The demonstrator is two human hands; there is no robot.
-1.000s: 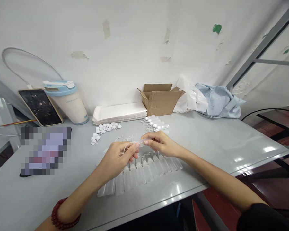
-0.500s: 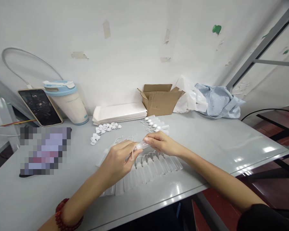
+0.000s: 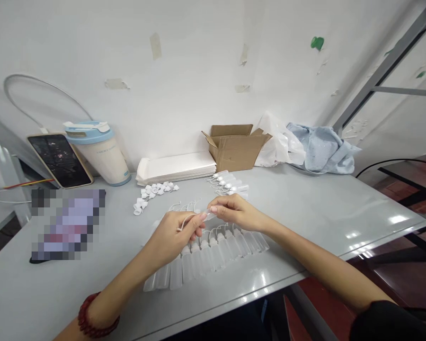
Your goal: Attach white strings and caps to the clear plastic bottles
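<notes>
Between my two hands, over the middle of the table, is a small translucent plastic bottle (image 3: 209,216). My left hand (image 3: 179,232) pinches its cap end, with a thin white tether sticking out over the fingers; the cap itself is mostly covered. The fingers of my right hand (image 3: 236,211) are closed on the bottle's body. Below and behind my hands lies a row of similar bottles (image 3: 215,253) with tethers at their necks. More capped bottles (image 3: 230,181) rest beyond my right hand. Loose white caps (image 3: 158,188) are heaped past my left hand.
An open cardboard box (image 3: 236,149) stands against the wall beside a stack of white paper sleeves (image 3: 177,166). A white plastic bag (image 3: 279,142) and a blue cloth (image 3: 321,149) lie to its right. On the left are a cup (image 3: 101,156), a phone (image 3: 60,161) and a blurred-out item (image 3: 69,222).
My left hand has rotated around the cap, its thumb now lying over it and the tether pointing left. My right hand has stayed almost in place on the bottle.
</notes>
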